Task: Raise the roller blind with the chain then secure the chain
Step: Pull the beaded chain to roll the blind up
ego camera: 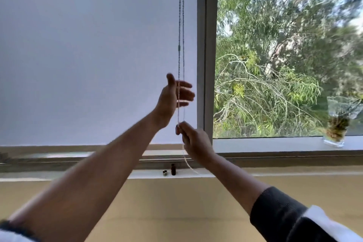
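A pale roller blind (88, 55) covers the left window pane down to just above the sill. Its beaded chain (181, 25) hangs as two strands along the blind's right edge, with a small connector on the left strand. My left hand (172, 98) is raised with fingers spread, palm beside the two strands, not closed around them. Below it, my right hand (193, 139) pinches the chain between thumb and fingers. A loose length of chain (187, 161) trails down from that hand toward the sill.
A grey window frame post (209, 55) stands right of the chain. The right pane shows trees. A glass vase with roots (336, 124) sits on the right sill. A small dark bottle (173, 169) and a tiny object (165, 172) stand on the ledge below.
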Demonstrator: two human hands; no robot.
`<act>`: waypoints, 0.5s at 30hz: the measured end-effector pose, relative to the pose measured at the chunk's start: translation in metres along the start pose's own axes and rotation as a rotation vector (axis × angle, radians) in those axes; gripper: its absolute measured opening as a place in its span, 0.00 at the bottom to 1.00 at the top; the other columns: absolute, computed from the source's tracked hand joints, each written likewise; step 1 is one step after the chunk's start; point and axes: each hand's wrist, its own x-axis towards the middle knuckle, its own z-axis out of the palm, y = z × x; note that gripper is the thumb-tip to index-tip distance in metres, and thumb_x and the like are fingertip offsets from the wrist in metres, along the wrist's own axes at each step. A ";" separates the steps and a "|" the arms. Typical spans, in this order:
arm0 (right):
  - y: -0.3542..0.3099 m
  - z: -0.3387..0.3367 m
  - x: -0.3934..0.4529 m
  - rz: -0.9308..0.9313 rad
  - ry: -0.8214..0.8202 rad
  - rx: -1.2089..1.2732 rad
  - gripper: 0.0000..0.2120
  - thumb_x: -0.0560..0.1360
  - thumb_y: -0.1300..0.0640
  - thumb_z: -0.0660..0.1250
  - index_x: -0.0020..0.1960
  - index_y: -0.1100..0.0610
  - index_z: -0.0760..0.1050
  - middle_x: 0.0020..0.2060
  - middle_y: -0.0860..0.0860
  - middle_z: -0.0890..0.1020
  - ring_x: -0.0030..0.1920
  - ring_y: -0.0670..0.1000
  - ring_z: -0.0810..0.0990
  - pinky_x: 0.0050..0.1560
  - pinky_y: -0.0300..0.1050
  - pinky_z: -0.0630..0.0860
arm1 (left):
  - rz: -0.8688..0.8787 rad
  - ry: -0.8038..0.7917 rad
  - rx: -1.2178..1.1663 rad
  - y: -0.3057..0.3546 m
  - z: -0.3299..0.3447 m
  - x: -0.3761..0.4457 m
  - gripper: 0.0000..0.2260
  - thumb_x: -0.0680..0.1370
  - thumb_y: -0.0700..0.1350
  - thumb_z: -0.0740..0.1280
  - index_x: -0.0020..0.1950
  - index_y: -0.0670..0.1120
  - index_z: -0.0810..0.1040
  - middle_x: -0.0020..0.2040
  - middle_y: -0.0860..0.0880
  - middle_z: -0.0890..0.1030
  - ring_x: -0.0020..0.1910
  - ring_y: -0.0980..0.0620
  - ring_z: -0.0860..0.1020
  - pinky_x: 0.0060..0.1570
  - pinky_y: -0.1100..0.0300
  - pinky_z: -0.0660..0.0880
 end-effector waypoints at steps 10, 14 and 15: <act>0.039 0.011 -0.041 0.073 -0.160 -0.141 0.05 0.83 0.57 0.60 0.50 0.49 0.72 0.43 0.50 0.85 0.40 0.59 0.82 0.37 0.51 0.76 | 0.060 0.132 -0.112 -0.008 0.035 0.010 0.31 0.84 0.60 0.52 0.22 0.50 0.64 0.20 0.52 0.63 0.19 0.53 0.59 0.24 0.64 0.58; 0.053 0.025 -0.063 0.226 -0.304 -0.145 0.04 0.82 0.55 0.58 0.50 0.47 0.68 0.39 0.52 0.84 0.38 0.59 0.80 0.37 0.53 0.75 | 0.033 0.130 -0.129 -0.039 0.040 -0.011 0.30 0.84 0.59 0.54 0.23 0.51 0.63 0.20 0.53 0.61 0.17 0.55 0.58 0.23 0.66 0.57; 0.055 0.023 -0.063 0.265 -0.330 -0.114 0.05 0.82 0.55 0.58 0.50 0.47 0.69 0.37 0.50 0.83 0.37 0.57 0.79 0.38 0.54 0.75 | 0.034 0.120 -0.129 -0.043 0.044 -0.016 0.30 0.84 0.59 0.54 0.23 0.51 0.63 0.20 0.53 0.61 0.17 0.55 0.58 0.23 0.66 0.58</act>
